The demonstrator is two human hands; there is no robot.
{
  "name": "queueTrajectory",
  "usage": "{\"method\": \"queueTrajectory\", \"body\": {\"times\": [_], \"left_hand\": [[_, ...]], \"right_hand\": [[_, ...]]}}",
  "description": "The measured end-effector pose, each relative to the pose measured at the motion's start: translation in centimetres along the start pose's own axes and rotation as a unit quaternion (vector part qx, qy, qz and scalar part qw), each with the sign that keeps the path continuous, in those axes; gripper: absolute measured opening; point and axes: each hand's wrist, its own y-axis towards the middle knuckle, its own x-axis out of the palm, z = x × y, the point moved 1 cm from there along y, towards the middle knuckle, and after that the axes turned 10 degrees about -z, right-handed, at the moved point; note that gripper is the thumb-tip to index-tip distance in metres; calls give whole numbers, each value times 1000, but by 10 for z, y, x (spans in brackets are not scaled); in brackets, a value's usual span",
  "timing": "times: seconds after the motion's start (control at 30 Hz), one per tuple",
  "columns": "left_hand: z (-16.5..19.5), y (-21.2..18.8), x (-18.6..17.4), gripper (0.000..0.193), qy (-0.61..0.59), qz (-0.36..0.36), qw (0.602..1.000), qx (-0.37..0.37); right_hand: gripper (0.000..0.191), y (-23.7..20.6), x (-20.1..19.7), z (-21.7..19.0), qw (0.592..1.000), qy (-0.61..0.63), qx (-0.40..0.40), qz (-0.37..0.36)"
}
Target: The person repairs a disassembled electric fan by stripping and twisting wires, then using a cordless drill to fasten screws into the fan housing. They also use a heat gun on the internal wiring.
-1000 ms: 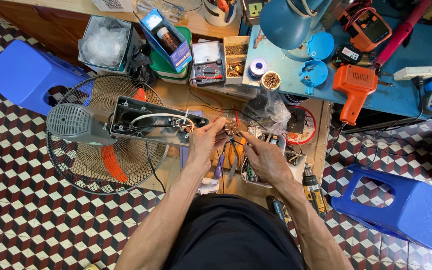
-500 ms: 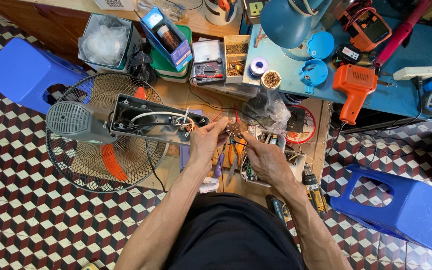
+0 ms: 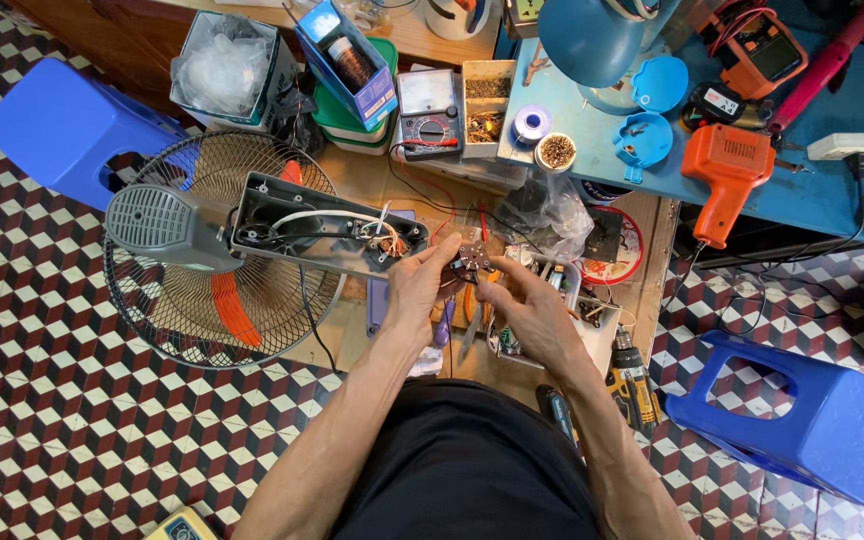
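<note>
Your left hand [image 3: 414,290] and right hand [image 3: 532,312] both pinch small dark switch [image 3: 470,262] between fingertips, fingers curled shut on it. Switch sits just right of open fan base [image 3: 322,228], wires running left into it. Left hand nearer base.

Fan [image 3: 217,265] left of hands; stools either side

Bare forearms, bare hands [image 3: 472,295] (no gloves), black shirt.
</note>
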Motion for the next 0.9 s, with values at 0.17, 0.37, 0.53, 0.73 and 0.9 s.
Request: {"method": "queueTrajectory", "body": {"times": [0.17,0.37,0.53,0.73,0.9], "left_hand": [[-6,-6,-2,29,6,12,1000,16],[-12,-15,-6,34,-11,6,1000,-2],[-11,-24,-4,37,-16,8,1000,-4],[-17,-33,1,33,10,2,1000,15],[-34,-40,5,37,15,-12,993,120]], "right_hand": [[30,6,8,18,970,240,-26,6],[24,6,12,26,961,275,-23,4],[24,1,14,27,967,254,-8,10],[24,3,14,38,964,264,-20,-4],[24,7,17,48,967,254,-8,-17]]}}
